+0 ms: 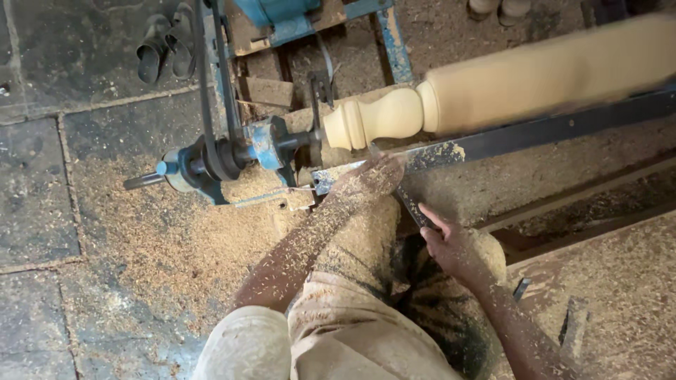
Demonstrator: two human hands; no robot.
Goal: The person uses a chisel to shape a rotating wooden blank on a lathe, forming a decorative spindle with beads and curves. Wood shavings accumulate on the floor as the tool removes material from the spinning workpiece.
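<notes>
Here, viewed from your head looking down, you are partway through turning a pale wooden spindle [493, 88] on a lathe. The spindle runs from the middle of the view out toward two o'clock, blurred as if spinning, with a rounded bulb and bead already cut at its near end. That end meets the blue headstock [264, 144], which sits at about ten o'clock with a black belt [211, 105] looping upward toward twelve.

Your left hand [370, 176], thickly coated in sawdust, is curled palm-down over the dark metal tool rest [535, 130], pressing the blade of a long chisel [405, 197] against it just below the bead. Your right hand [451, 243], at about five o'clock from centre, is closed round the lower part of the same chisel, steadying it close to your knee. Whether the tip is touching the wood, I cannot tell; the left hand hides it.

Shavings cover your legs, the floor [42, 211] at eight o'clock, and the lathe bed. A pair of dark sandals [165, 46] lies at eleven o'clock.

Judging from this, the shaping step at the bead is in hand. The next move likely calls for a firm downward hold on the rest and a slow, small swing of the handle.
</notes>
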